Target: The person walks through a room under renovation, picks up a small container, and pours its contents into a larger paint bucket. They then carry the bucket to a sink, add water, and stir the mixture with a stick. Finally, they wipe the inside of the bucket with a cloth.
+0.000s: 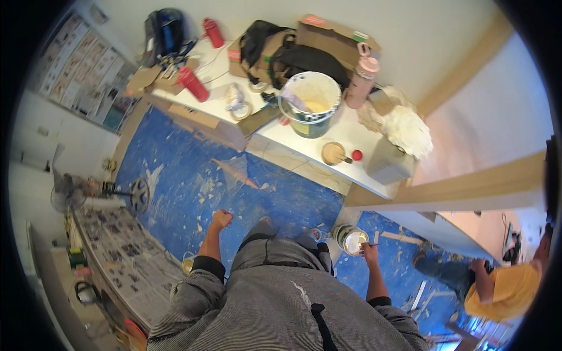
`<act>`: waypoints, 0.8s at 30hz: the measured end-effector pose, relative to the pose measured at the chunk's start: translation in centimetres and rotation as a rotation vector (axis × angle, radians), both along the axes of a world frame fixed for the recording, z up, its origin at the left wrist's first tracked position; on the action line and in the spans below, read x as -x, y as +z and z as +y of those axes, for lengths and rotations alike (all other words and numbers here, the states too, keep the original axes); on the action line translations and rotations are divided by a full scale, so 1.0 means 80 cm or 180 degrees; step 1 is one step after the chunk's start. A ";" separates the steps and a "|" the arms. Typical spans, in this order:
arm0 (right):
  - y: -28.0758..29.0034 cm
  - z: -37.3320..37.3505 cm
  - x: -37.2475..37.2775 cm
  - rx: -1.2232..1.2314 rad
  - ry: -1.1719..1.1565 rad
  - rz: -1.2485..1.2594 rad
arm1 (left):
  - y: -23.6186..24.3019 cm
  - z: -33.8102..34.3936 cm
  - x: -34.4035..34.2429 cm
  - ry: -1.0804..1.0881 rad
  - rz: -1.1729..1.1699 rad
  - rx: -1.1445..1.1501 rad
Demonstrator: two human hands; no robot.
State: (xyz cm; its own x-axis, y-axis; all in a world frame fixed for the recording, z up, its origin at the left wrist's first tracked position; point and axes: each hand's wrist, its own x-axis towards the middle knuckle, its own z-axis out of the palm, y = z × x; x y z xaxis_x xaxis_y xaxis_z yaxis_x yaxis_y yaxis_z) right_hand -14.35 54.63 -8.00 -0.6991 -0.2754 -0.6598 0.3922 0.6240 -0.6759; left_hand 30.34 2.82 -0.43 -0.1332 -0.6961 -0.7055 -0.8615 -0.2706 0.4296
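Observation:
My left hand [222, 219] hangs over the blue floor covering, its fingers curled in and nothing visible in them. Low at my right side, my right hand [369, 251] is closed at the rim of a small paint can [342, 235]. White material shows inside the can. A thin dark stick pokes out by those fingers; its kind is too small to tell. Ahead on the white table stands a large bucket [311, 128] with pale yellow contents and a smeared rim. An open round tub [333, 153] of beige paste sits near the table's front edge, a red cap [356, 155] beside it.
Blue sheeting [175, 181] with scraps covers the floor. A newspaper-covered bench [129, 257] runs along my left, near a fan [69, 192]. A pink bottle [362, 85], bags and red bottles crowd the table. At right, a person in a yellow shirt [509, 292] is close by.

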 end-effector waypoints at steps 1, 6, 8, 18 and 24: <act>-0.009 -0.019 0.013 0.0233 0.0084 0.0034 | 0.009 0.001 0.004 0.0299 0.0166 -0.0093; 0.000 -0.120 -0.015 0.0400 0.0669 -0.0305 | 0.033 0.020 -0.021 0.1413 0.0756 -0.0515; 0.014 -0.139 -0.038 0.0371 0.0760 -0.0348 | 0.028 0.008 -0.008 0.1339 0.0862 -0.0464; 0.006 -0.053 -0.154 -0.0725 -0.0612 -0.0572 | 0.021 -0.197 0.190 -0.0375 0.1484 0.1494; 0.025 -0.090 -0.263 -0.0682 -0.1334 -0.0658 | 0.068 -0.252 0.271 -0.0080 0.2377 0.0946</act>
State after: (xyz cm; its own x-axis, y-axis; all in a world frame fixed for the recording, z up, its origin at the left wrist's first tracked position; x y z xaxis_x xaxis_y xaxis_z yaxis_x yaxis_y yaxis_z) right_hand 6.72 47.45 -5.96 -0.5694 0.1572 -0.8069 0.7502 0.5007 -0.4319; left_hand 8.62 -17.32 5.04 -0.5148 -0.8313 -0.2097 -0.3224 -0.0389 0.9458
